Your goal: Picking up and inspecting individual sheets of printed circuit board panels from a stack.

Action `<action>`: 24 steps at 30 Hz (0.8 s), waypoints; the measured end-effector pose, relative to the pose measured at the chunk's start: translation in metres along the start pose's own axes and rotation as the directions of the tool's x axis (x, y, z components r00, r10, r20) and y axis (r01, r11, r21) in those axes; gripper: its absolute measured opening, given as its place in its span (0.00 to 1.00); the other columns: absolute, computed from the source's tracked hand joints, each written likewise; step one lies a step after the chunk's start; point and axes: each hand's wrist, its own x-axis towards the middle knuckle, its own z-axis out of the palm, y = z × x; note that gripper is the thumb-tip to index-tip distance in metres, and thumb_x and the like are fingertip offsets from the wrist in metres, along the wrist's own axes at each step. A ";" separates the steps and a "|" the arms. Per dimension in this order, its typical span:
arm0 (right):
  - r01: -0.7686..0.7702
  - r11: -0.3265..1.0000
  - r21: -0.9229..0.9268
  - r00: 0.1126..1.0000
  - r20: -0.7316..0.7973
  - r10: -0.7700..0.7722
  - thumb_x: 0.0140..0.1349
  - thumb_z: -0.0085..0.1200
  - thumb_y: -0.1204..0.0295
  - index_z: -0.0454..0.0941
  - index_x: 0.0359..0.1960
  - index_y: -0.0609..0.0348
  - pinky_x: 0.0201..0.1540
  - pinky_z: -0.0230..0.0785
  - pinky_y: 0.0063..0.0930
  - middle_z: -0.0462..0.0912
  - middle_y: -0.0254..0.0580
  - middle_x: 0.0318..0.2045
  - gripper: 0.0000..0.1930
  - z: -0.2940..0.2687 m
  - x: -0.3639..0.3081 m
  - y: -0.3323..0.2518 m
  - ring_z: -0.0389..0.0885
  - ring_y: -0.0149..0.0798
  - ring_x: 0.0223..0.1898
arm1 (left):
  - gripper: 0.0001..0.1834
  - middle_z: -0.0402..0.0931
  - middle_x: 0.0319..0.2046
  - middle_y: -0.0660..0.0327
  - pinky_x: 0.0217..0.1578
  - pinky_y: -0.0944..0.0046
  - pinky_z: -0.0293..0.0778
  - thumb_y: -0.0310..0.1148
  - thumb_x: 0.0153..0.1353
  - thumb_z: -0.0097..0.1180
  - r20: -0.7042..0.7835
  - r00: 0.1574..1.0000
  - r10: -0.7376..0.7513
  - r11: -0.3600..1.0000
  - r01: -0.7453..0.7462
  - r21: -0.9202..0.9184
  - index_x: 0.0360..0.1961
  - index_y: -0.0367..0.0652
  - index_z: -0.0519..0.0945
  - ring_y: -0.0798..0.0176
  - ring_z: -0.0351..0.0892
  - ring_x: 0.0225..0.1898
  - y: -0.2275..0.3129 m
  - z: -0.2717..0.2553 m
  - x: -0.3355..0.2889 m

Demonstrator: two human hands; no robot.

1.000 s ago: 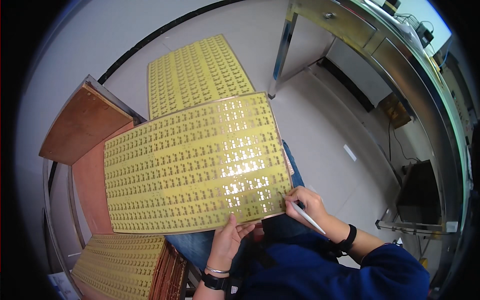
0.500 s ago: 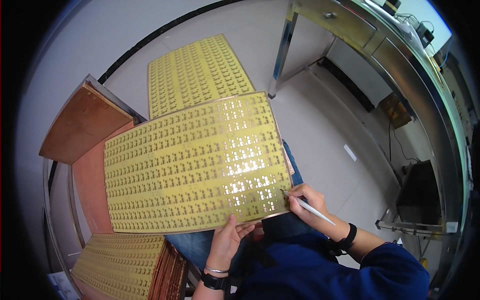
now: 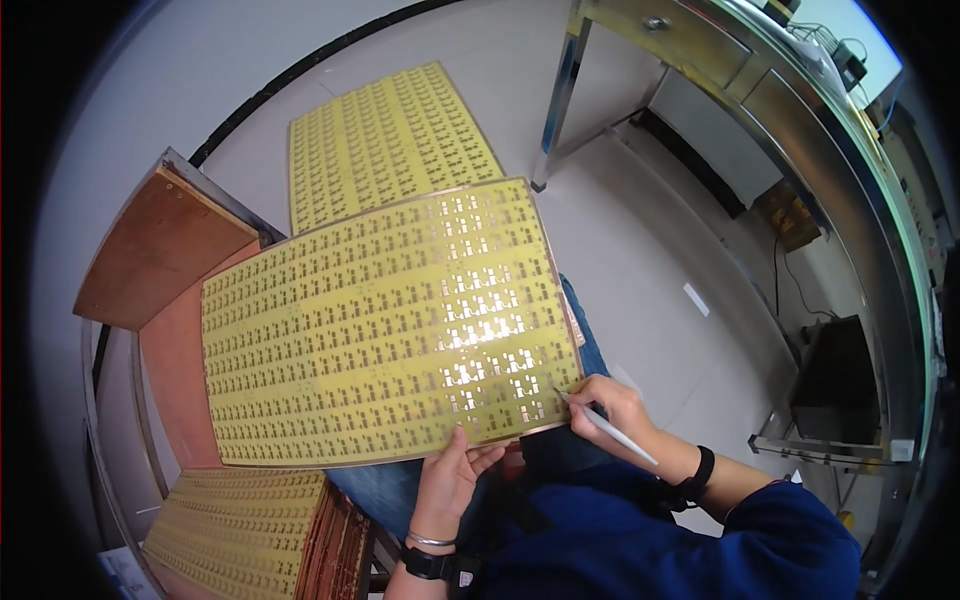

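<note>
A large yellow circuit board panel (image 3: 330, 335), patterned with rows of small copper pads, lies tilted across my lap. My left hand (image 3: 447, 487) grips its near edge, thumb on top and fingers partly hidden beneath. In my right hand (image 3: 615, 412) is a slim white pen-shaped tool (image 3: 628, 442). Its thin dark tip points at the pads by the near right corner; whether it touches them I cannot tell. Bright light glints off the pads on the panel's right side.
Another yellow panel (image 3: 385, 140) lies beyond, on the floor side. At lower left is a stack of panels (image 3: 235, 525), beside a wooden-sided rack (image 3: 165, 245). A metal desk (image 3: 690, 50) with drawers stands at right, with a black box (image 3: 835, 385) under it.
The tool's tip and my right hand have shifted slightly left over the panel's near right corner. The whole view has shifted a little; my left hand keeps its grip.
</note>
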 end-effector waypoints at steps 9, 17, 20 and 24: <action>-0.007 1.000 -0.005 1.000 0.018 0.007 0.48 0.57 0.79 0.73 0.26 0.58 0.28 0.71 0.29 0.77 0.42 0.25 0.06 -0.003 -0.002 0.001 0.78 0.43 0.25 | 0.21 0.72 0.46 0.45 0.46 0.59 0.76 0.37 0.67 0.40 0.018 1.000 -0.017 1.000 0.017 -0.003 0.54 0.31 0.63 0.51 0.77 0.46 0.001 -0.001 0.001; -0.025 0.994 0.107 0.998 -0.062 0.032 0.49 0.57 0.79 0.73 0.28 0.58 0.27 0.70 0.28 0.76 0.42 0.23 0.06 -0.002 0.004 -0.001 0.77 0.41 0.24 | 0.22 0.72 0.47 0.47 0.45 0.61 0.77 0.39 0.67 0.39 0.059 0.998 -0.023 1.000 0.021 0.022 0.55 0.33 0.62 0.52 0.76 0.46 0.005 0.002 -0.002; -0.017 0.999 0.045 1.000 -0.012 0.017 0.49 0.57 0.79 0.73 0.28 0.58 0.27 0.70 0.28 0.76 0.42 0.24 0.06 -0.002 0.000 0.000 0.77 0.42 0.24 | 0.22 0.72 0.47 0.47 0.45 0.60 0.76 0.39 0.68 0.39 0.030 0.999 -0.023 1.000 0.023 0.014 0.55 0.33 0.62 0.52 0.76 0.46 0.001 -0.001 0.000; -0.053 0.992 0.112 0.999 -0.003 0.053 0.49 0.57 0.79 0.73 0.28 0.58 0.26 0.69 0.28 0.76 0.42 0.24 0.06 -0.002 0.000 0.000 0.77 0.41 0.23 | 0.22 0.72 0.47 0.47 0.45 0.60 0.76 0.39 0.68 0.39 0.027 0.999 -0.021 1.000 0.020 0.019 0.55 0.33 0.62 0.51 0.76 0.46 0.001 -0.001 -0.001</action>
